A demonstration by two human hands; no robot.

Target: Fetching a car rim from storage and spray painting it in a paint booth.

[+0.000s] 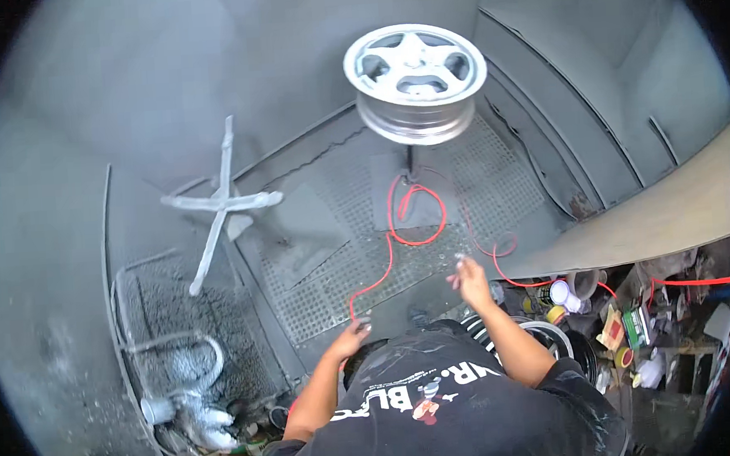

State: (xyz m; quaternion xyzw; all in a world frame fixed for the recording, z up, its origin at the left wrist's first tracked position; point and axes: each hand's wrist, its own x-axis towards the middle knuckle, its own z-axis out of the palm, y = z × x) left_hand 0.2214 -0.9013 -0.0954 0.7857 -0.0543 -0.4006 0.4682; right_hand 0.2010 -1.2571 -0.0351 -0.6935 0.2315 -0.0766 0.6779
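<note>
My left hand [352, 338] is low in the middle, its fingers curled where a thin red hose [372, 288] meets it. The hose seems to pass through the hand, then runs on behind my forearm. My right hand [471, 283] is held out over the floor with thumb and fingers apart, and I see nothing in it. Ahead of both hands, a silver five-spoke wheel rim [414, 66] lies face up on a dark upright post [411, 160]. More red hose lies coiled at the foot of the post.
A grey-coated cross-shaped stand [223, 203] is at the left, above a rough dark mat [220, 312]. Grating [323, 293] covers part of the floor. Cans, bottles and boxes [636, 328] crowd the lower right beside more wheel rims [549, 334]. A tan panel [632, 228] curves above them.
</note>
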